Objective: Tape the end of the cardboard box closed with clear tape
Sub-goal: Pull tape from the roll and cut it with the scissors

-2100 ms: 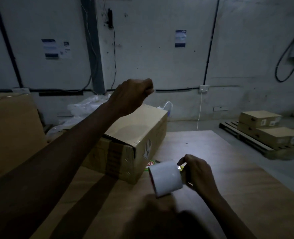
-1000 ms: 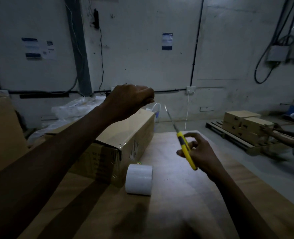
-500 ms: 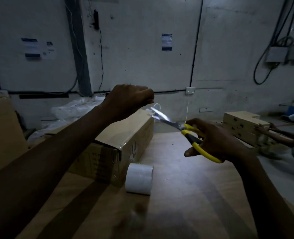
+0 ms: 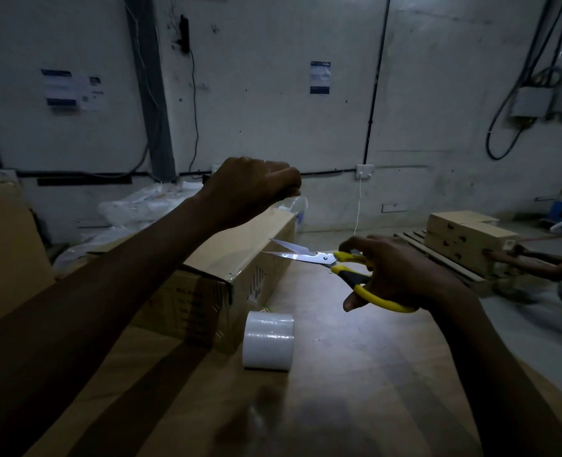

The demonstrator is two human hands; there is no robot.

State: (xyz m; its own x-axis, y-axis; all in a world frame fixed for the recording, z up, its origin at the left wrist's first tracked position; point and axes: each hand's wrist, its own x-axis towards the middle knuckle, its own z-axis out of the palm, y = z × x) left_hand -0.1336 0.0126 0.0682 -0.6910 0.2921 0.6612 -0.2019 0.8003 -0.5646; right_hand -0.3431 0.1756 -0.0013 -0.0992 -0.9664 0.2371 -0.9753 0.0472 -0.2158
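A long cardboard box lies on the wooden table, its near end facing me. My left hand is raised above the box's far end, fingers pinched shut on a strip of clear tape that is hard to make out. My right hand holds yellow-handled scissors, blades apart and pointing left, just right of the box's side. A roll of clear tape stands on the table beside the box's near right corner.
A large cardboard box stands at the left edge. Crumpled plastic wrap lies behind the long box. On the floor at right, a pallet carries boxes, and another person's hand reaches to them.
My right hand put down the tape roll and picked up the scissors. It turned them to point left at the box, then lowered them with the blades apart. My left hand stayed raised.
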